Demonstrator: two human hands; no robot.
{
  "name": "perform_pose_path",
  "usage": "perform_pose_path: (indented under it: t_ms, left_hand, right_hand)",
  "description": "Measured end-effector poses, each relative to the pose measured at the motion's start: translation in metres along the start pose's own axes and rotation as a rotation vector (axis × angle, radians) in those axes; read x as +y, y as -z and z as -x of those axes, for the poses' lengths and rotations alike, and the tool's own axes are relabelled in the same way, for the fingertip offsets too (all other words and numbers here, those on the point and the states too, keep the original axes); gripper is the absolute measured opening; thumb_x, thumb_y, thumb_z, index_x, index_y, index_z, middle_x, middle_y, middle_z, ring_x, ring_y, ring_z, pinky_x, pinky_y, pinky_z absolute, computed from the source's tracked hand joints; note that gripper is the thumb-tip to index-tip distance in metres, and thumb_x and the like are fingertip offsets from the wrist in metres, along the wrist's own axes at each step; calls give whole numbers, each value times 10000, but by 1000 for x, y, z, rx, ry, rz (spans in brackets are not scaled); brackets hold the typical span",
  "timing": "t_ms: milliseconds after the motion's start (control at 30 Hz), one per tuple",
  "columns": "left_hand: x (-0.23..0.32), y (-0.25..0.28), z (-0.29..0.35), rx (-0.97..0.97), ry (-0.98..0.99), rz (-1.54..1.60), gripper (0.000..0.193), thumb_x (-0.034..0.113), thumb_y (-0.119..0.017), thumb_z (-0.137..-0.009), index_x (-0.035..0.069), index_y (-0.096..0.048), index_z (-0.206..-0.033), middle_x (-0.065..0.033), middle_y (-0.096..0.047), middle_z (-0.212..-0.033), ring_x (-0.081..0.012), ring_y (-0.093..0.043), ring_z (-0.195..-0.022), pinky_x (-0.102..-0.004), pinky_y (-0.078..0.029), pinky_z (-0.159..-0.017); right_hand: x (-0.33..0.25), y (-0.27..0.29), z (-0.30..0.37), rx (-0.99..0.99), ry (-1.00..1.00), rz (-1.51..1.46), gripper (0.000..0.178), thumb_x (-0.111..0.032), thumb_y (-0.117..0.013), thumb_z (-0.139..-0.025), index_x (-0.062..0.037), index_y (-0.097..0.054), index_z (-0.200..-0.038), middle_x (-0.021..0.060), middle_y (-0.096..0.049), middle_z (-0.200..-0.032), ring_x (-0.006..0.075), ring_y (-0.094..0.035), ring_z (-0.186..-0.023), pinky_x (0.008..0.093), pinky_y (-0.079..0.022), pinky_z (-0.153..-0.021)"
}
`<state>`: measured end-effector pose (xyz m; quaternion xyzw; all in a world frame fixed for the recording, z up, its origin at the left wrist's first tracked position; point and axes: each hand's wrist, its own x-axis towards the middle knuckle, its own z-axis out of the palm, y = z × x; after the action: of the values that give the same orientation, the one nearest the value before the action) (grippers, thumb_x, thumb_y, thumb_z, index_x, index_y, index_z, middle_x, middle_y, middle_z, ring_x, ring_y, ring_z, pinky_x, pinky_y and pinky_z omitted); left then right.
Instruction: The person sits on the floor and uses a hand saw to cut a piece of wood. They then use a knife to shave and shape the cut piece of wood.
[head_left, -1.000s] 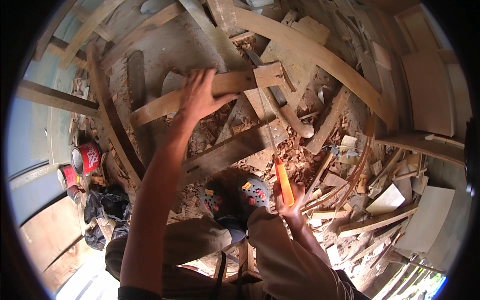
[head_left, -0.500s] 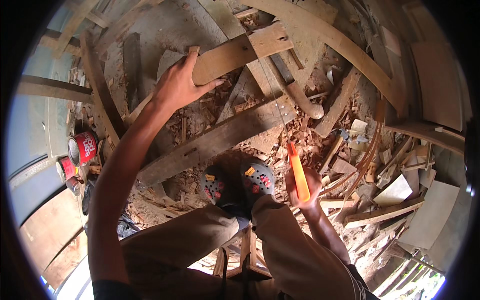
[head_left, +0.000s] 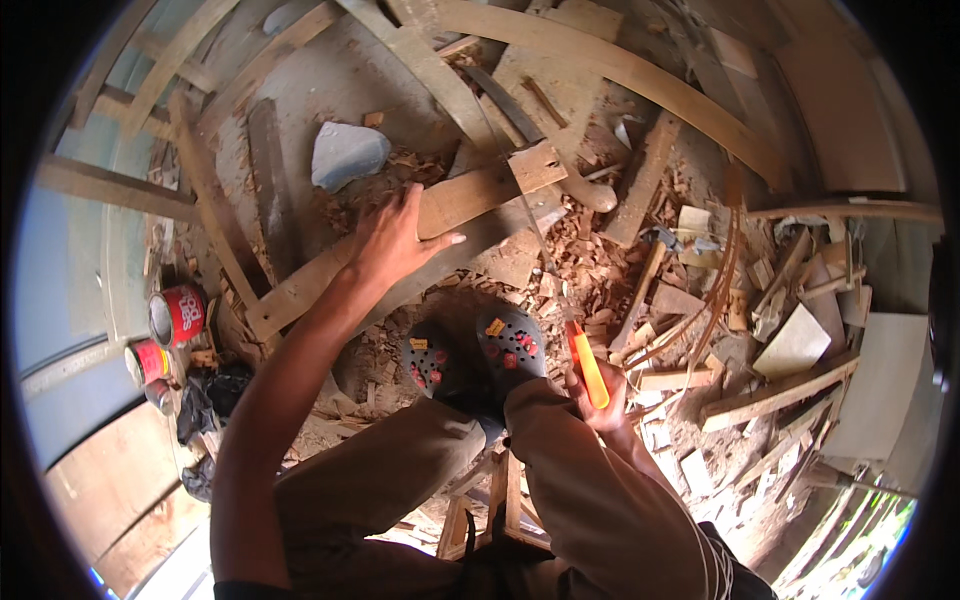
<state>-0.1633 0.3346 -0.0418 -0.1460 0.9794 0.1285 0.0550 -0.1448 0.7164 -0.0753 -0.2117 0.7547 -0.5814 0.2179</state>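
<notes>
My right hand (head_left: pixel 598 395) is closed round the orange handle of a handsaw (head_left: pixel 592 372). The saw's thin blade runs up and away from me, crossing a wooden plank (head_left: pixel 470 198) near its right end. That plank lies slantwise over a darker beam (head_left: pixel 425 270). My left hand (head_left: pixel 395 238) grips the plank left of the blade, thumb along the near edge and fingers over the far side. Whether the blade has cut into the wood cannot be made out.
Wood chips (head_left: pixel 585 255) litter the ground ahead of my shoes (head_left: pixel 510 343). Beyond the plank lie a pale stone-like block (head_left: pixel 348 155) and a blade with a curved wooden handle (head_left: pixel 588 190). Red tins (head_left: pixel 178 316) stand at left. A hammer (head_left: pixel 640 295) and board offcuts (head_left: pixel 793 348) lie at right.
The plank has come lower and nearer, with its left part now showing lengthwise along the beam. My left hand has moved with it. The saw stays in my right hand, crossing the plank's right end.
</notes>
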Motion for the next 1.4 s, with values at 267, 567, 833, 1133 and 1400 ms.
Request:
perform_pose_path:
  t_ms: [267,567,833,1133,1400]
  left_hand:
    - [53,-23,-21,236,254,-124,845,772,-517,-867,19,-603,-1242,-229,-670,-1150,-384,-605,-1145,-576,-391,-997]
    - [54,-30,-14,294,185,-131,839,772,-590,-817,26,-604,-1199,-185,-677,-1116,-338,-635,-1062,-516,-398,-973]
    - [71,-35,-6,347,120,-219,834,785,-592,-791,34,-649,-1151,-154,-650,-1164,-302,-602,-1111,-487,-381,-983]
    - [70,-37,-6,349,167,-220,694,702,-629,-809,47,-669,-1035,-145,-650,-1025,-306,-621,-1048,-467,-408,-905]
    - [70,-38,-5,379,160,-228,627,621,-672,-799,52,-646,-1061,-151,-658,-1061,-303,-625,-1049,-453,-415,-880]
  right_hand:
    - [-8,13,4,44,-81,64,221,-182,-690,-932,8,-641,-829,74,-525,-588,186,-516,-487,347,-398,-478]
    - [-48,41,13,236,339,351,209,-167,-659,-924,32,-681,-863,78,-583,-588,203,-597,-500,318,-447,-473]
    - [-97,17,-79,341,241,28,122,-81,-626,-909,21,-649,-845,38,-584,-631,111,-555,-534,284,-427,-476]
    - [-70,-32,-85,250,174,137,148,-130,-662,-918,13,-658,-881,138,-544,-575,284,-550,-459,381,-423,-467]
    - [-70,-23,-55,181,48,129,195,-160,-653,-942,20,-638,-868,95,-606,-583,221,-625,-484,335,-464,-465]
